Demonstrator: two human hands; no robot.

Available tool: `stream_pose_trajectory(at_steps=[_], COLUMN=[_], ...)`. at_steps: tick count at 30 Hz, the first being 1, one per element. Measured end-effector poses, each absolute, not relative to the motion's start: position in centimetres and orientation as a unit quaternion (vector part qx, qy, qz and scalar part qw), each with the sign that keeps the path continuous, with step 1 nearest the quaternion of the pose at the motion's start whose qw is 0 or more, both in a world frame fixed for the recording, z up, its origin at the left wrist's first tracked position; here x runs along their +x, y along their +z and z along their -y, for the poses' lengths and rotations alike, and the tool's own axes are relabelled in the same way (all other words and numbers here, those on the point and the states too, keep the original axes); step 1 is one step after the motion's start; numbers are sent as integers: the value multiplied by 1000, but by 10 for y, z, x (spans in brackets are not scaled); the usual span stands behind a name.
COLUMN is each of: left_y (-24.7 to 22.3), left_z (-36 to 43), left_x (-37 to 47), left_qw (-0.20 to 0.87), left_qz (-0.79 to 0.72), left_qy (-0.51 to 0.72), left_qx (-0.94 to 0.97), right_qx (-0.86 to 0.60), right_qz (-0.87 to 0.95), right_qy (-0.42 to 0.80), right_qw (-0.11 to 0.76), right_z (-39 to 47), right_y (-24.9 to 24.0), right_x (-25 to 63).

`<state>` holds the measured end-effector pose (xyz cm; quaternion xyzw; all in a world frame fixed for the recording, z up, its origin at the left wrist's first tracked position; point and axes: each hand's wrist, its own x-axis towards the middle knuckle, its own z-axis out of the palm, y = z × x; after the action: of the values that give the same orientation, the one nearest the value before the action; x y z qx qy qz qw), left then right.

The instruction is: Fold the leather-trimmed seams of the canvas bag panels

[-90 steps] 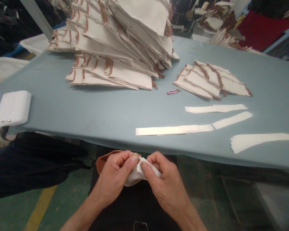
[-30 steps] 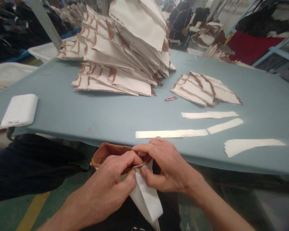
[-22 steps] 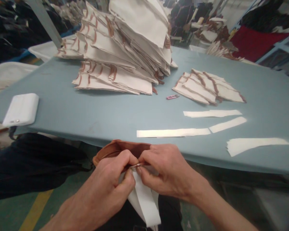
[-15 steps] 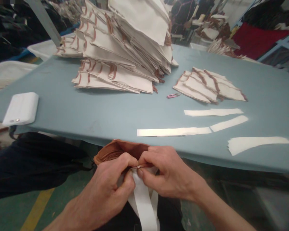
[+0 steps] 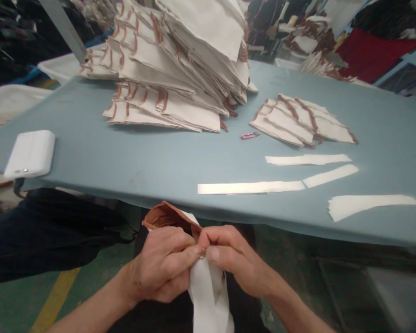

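Observation:
Over my lap, a brown and white fabric piece [image 5: 171, 215] rises between my hands, its brown folded opening near the table edge. A white strip [image 5: 204, 296] hangs down from where my fingertips meet. My left hand [image 5: 168, 263] is closed, pinching the fabric at that spot. From the other side, my right hand [image 5: 234, 259] pinches it too, thumb and forefinger almost touching the left fingertips. The exact edge between the fingers is largely hidden.
On the blue-green table [image 5: 152, 162] lie a tall pile of cream fabric pieces [image 5: 180, 69], a smaller pile [image 5: 301, 120], pink thread snips [image 5: 250, 135], white strips [image 5: 249, 188], a strip bundle [image 5: 370, 206] and a white device [image 5: 30, 153]. Dark cloth [image 5: 48, 236] hangs at left.
Both hands have moved slightly lower, and my left hand has turned, its fingers now curled more over the fabric. The brown opening has narrowed and tilted, showing a white edge.

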<state>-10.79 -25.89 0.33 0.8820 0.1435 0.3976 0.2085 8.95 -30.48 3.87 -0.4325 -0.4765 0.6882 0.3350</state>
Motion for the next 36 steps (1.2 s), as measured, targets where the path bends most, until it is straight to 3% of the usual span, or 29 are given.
stream_pose_trajectory(at_steps=[5,8,13,16,19,22,31,36], left_y=[4,15,47,54,46,39,63,57], left_z=[263,267,258,250,248,248,254,265], left_x=[-101,-102,-105,-106,-111,-118,-99,-92], left_qw=[256,321,432,375,250,239,435,622], left_qz=[-164,-223,-272,-235,-177,-167,-275,-292], left_qy=[421,390,188,136,179,186,105,135], left_qx=[855,834,839,886,935,938,851,714], right_qx=[-489,-501,-501,-481,-465,-451,-428,-422], right_qz=[503,604,744,774,779,774,783,747], right_qy=[630,520,253,196,206,238,271,375], right_qw=[333,336,362,361,366,375,361,351], right_z=[301,301,305,306,307,307,306,309], right_y=[39,45,54,55,55,53,58,67], right_x=[87,93,101,101,100,99,106,112])
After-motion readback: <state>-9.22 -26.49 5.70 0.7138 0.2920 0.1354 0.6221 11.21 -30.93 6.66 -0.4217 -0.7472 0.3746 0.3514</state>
